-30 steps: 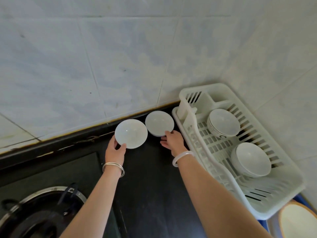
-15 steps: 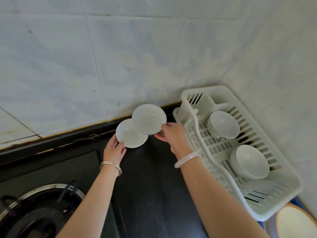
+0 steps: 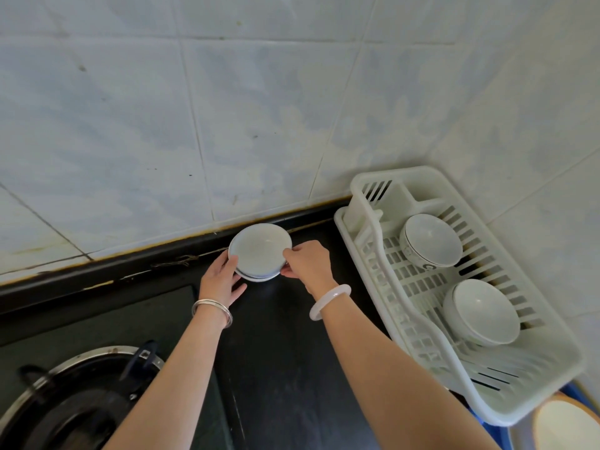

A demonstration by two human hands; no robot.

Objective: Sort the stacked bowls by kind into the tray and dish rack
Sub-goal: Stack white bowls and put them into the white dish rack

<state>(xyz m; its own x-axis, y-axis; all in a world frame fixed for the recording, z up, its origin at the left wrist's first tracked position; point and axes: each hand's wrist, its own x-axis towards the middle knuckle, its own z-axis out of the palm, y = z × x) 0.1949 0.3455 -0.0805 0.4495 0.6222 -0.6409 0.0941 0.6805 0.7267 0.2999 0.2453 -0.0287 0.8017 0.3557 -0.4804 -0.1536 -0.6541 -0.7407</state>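
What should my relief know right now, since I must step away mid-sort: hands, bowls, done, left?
Left hand holds the lower dish at its left edge; right hand pinches the upper dish at its right rim.
The two shallow white dishes are stacked on the black countertop by the wall.
Done: a patterned bowl and a plain white bowl sit upright in the dish rack.
Left: move the shallow stack to the tray; no tray is clearly in view.
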